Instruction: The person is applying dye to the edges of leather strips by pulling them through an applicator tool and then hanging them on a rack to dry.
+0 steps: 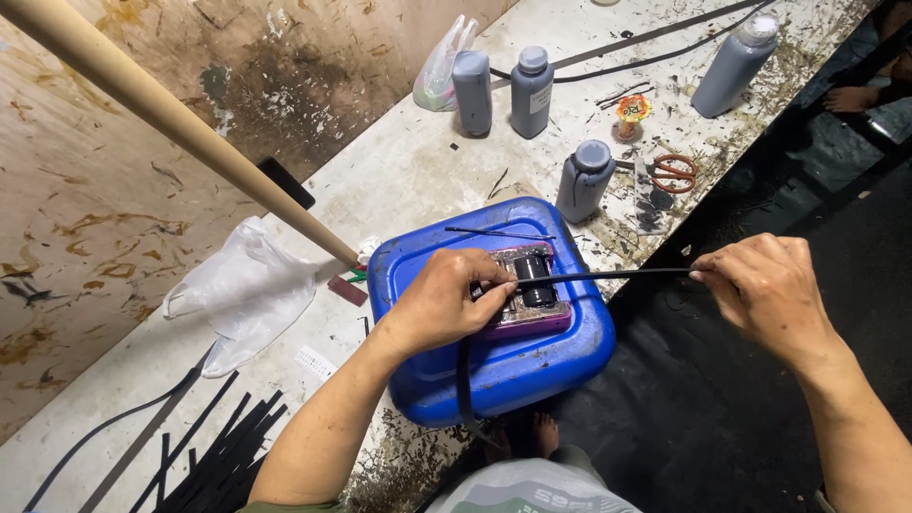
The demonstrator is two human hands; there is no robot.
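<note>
Black strip (608, 275) pinched taut between both hands, left (446, 299) and right (760, 285).

A taut black strip (608, 275) spans the gap between the hands, barring passage across the blue container (494, 370). Behind it, grey bottles (582, 180), scissors (673, 172) and a slanting wooden pole (180, 123) crowd the tabletop (408, 171); bare surface lies between them.

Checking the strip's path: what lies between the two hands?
In the head view, a taut black strip spans from the left hand on the blue container to the right hand; nothing else.
</note>
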